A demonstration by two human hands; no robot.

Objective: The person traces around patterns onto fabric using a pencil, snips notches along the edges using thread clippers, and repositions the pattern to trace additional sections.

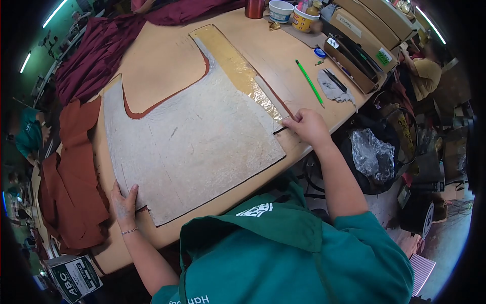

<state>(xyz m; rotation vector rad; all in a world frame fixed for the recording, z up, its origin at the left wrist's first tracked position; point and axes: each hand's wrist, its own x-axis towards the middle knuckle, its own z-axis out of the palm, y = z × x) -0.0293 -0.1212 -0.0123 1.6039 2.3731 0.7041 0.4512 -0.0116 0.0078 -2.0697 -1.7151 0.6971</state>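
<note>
A large grey pattern sheet [192,137] with a curved cut-out lies flat on the table. Yellowish tape [228,55] covers its upper right arm. Beneath it, reddish-brown leather [144,112] shows along the curved edge and the right side. At the lower left edge of the sheet rests my left hand [124,206], thumb and fingers apart. My right hand [308,126] pinches the edge of the leather at the sheet's right corner, thumb against forefinger. How much of the sheet is also in that pinch is hidden.
More brown leather [73,177] hangs over the table's left side, near maroon cloth [101,50]. A green pencil [310,83], dark pens [334,80] on a rag, tubs [305,20] and cardboard boxes [362,25] occupy the right. Other people work at both sides.
</note>
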